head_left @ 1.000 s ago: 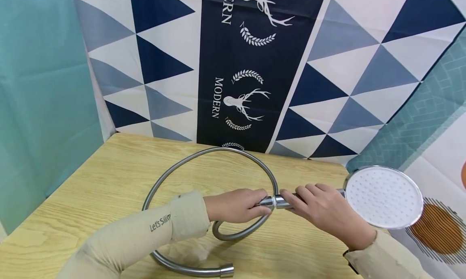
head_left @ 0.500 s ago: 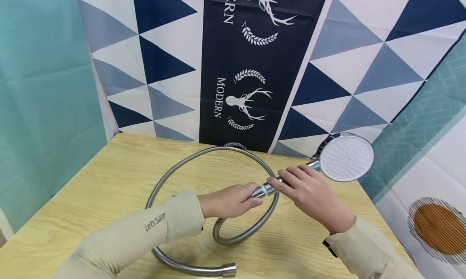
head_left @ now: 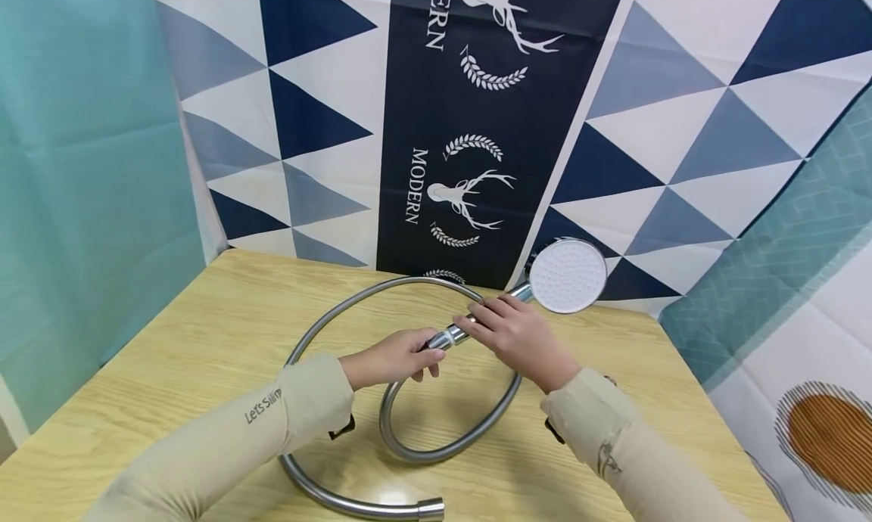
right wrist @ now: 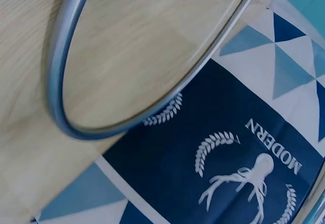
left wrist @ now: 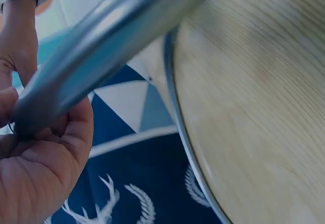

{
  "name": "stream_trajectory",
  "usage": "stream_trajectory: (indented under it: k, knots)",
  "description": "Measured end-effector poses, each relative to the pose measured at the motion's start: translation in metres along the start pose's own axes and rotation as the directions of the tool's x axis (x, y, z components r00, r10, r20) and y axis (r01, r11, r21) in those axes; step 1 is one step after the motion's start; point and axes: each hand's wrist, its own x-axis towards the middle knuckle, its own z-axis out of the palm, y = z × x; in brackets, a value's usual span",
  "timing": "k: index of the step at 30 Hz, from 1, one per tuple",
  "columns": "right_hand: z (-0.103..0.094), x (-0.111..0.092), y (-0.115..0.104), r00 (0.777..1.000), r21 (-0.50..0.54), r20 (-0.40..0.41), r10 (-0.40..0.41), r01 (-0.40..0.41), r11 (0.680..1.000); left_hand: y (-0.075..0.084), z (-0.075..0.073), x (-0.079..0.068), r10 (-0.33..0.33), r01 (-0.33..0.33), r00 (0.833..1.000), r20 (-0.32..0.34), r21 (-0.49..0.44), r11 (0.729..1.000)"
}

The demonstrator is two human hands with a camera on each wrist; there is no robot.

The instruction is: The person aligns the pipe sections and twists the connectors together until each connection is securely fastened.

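Observation:
A chrome shower head [head_left: 568, 275] with a round white spray face tilts up at the back, its handle running down to the left. My right hand [head_left: 515, 337] grips that handle from above. My left hand [head_left: 398, 357] holds the connector end of a metal shower hose [head_left: 470, 440] against the handle's lower end, where a white ring shows at the joint. Close to the left wrist camera, the hose [left wrist: 106, 46] runs blurred into the curled left hand [left wrist: 45, 168]. The right wrist view catches a loop of the hose [right wrist: 58, 82] but not the right hand.
The hose lies in loops on a wooden table [head_left: 225, 333], with its other metal end [head_left: 431, 509] near the front edge. Behind stands a backdrop [head_left: 327, 113] with triangles and a dark deer panel. A teal sheet [head_left: 88, 166] hangs at the left.
Both hands have moved left and slightly up with the joined handle and hose end. The shower head has swung from the far right toward the back middle.

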Motion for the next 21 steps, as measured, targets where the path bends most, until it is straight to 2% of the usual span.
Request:
stream_trajectory:
  k: [8,12,16,21]
  knots:
    - [0.039,0.007,-0.007,0.999,0.000,-0.044,0.018,-0.018,1.000,-0.021,-0.013,-0.002,-0.056,0.054,0.997,-0.054,-0.026,0.998]
    - [0.054,0.009,-0.012,0.998,0.035,-0.052,0.047,-0.045,0.998,-0.026,-0.014,-0.003,-0.108,0.111,0.990,-0.094,0.022,0.994]
    - [0.068,0.015,-0.019,0.998,0.090,-0.023,0.066,-0.064,0.994,-0.034,-0.015,-0.004,-0.147,0.155,0.981,-0.125,0.058,0.986]
    - [0.082,0.019,-0.031,0.997,0.115,0.056,0.049,-0.056,0.992,-0.050,-0.012,-0.008,-0.235,0.230,0.967,-0.102,-0.062,0.971]
